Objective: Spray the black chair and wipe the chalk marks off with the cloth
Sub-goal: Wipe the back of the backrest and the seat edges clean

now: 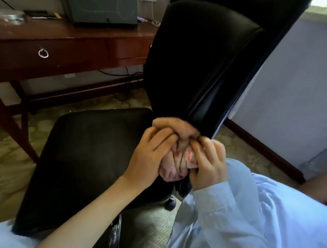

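- left hand (pixel 148 155) and right hand (pixel 209 162) bunched round pinkish crumpled cloth (pixel 178 157) at the seat-back corner, no gap between them
- tall black leather chair back (pixel 198 60) rises just behind, blocks forward reach
- black padded seat (pixel 83 154) spreads left, room above it
- dark red-brown wooden bench (pixel 69 44) beyond seat, carpet strip between
- pale wall panel (pixel 290 91) near chair back's right edge, narrow floor gap

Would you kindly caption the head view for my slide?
The left hand and right hand grip a bunched cloth at the base of the black chair's backrest.
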Demonstrator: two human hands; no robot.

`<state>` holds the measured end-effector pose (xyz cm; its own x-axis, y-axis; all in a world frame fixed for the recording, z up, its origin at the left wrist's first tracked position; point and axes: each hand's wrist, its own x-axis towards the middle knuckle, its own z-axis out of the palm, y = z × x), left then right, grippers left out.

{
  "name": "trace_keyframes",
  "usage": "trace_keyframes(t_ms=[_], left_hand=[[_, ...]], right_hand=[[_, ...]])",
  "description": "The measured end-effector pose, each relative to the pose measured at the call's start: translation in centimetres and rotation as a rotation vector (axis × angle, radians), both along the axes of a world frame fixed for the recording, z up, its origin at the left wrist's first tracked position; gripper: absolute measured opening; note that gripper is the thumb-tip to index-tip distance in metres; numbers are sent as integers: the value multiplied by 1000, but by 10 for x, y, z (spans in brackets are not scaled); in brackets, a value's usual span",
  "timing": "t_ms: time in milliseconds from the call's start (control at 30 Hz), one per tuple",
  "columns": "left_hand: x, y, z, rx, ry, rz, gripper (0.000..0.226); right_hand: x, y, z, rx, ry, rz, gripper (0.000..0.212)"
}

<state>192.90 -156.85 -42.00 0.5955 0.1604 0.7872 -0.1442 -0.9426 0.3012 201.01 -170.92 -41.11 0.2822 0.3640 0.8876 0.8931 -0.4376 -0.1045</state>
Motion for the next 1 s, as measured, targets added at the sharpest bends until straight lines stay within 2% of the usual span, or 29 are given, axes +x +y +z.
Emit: trace_keyframes(t_ms=[133,267,367,433,467,533,633,700,833,933,1000], left_hand=[[-17,-8,-71,11,207,2,30],[-14,-18,-117,-111,454,57,33],[-11,-28,-123,-223,471,113,32],[-14,-33,-113,-309,409,76,29],[-16,-34,-108,-284,374,55,29],[-21,-37,-91,-348,292,-21,26],[-21,-37,-56,-217,83,-55,26],[-16,-36,-28,-135,2,-52,30],[-4,-33,-7,-89,-2,-63,30],[-2,-40,-38,-128,56,-94,27],[-3,-45,-72,-227,173,-113,30]], right_hand=[[4,-6,-67,-265,-47,86,23],[8,5,-110,-544,-75,15,29],[9,14,-107,-634,-106,9,35],[14,4,-99,-624,-110,96,31],[18,-5,-90,-605,-106,151,29],[22,-24,-62,-500,-136,206,19],[23,-39,-4,-219,-178,181,17],[26,-43,24,-112,-218,122,17],[30,-43,32,-12,-139,54,20],[29,-45,-2,-2,-50,50,18],[33,-50,-35,-80,85,81,19]])
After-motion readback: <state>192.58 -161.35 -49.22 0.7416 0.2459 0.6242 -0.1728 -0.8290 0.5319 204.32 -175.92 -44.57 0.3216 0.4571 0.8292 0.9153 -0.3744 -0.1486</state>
